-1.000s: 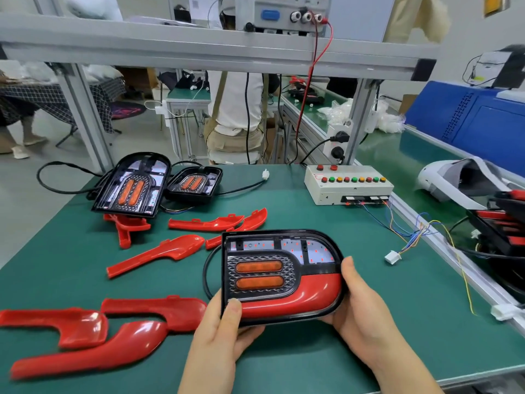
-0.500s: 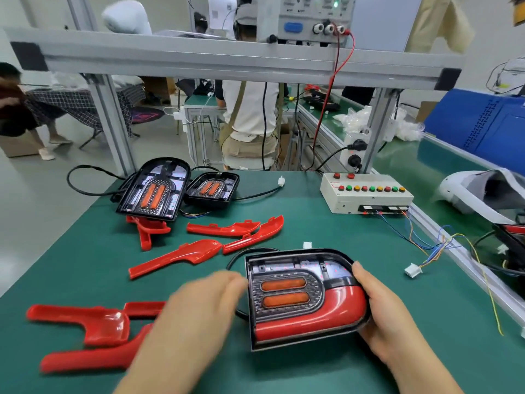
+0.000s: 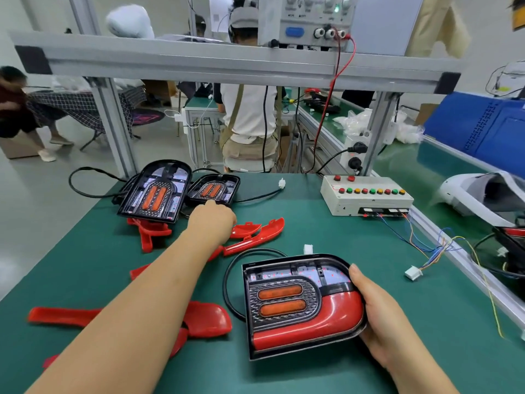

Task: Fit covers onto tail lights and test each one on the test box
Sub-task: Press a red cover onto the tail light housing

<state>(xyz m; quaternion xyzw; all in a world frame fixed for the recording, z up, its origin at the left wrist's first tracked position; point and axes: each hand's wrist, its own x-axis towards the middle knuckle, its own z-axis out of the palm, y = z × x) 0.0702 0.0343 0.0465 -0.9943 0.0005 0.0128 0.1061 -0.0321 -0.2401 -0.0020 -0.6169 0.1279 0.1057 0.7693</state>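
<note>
My right hand [image 3: 377, 317] grips the right edge of a black tail light [image 3: 298, 302], thumb on its rim. A red cover fills the light's lower part, and the light lies on the green table [image 3: 355, 240]. Its black cable [image 3: 231, 280] loops to the left and ends in a white plug [image 3: 308, 248]. My left hand [image 3: 211, 220] reaches across to the loose red covers [image 3: 257, 236] in the middle, its fingers hidden behind the back of the hand. The white test box [image 3: 366, 194], with a row of coloured buttons, stands at the back right.
Two uncovered tail lights [image 3: 156, 191] [image 3: 214, 190] lie at the back left with cables. More red covers [image 3: 207, 319] [image 3: 150, 231] are scattered on the left. Coloured wires with a white connector [image 3: 413, 273] trail from the test box. An aluminium frame [image 3: 227, 66] crosses overhead.
My left hand has let go of the tail light and stretched forward to the loose red covers. The tail light now rests on the table, held by my right hand alone.
</note>
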